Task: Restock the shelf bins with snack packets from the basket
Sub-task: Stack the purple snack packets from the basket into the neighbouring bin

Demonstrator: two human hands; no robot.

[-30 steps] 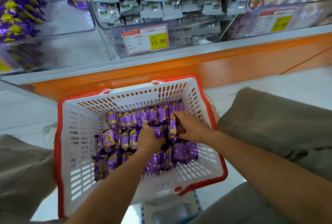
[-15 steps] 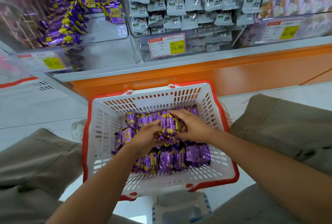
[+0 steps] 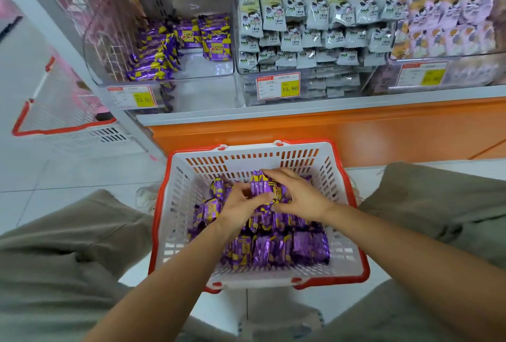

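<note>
**In the basket — stack pinched between two hands, slip risk**

Left hand (image 3: 238, 202) and right hand (image 3: 298, 196) clamp a row of purple packets (image 3: 267, 188) from both ends, just above the loose pile (image 3: 273, 251) in the white slotted basket (image 3: 246, 160). The wrap is glossy foil, pillow-shaped with crimped ends, so it's slick. With end pressure only, the middle packets could pop out on the lift. The likely target is the clear bin (image 3: 202, 67) up left — its rigid front lip could snag the stack.

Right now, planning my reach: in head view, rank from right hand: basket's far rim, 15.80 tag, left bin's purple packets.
1. Basket's far rim, just beyond right hand.
2. 15.80 tag, shelf front.
3. Left bin's purple packets, upper left.
</note>
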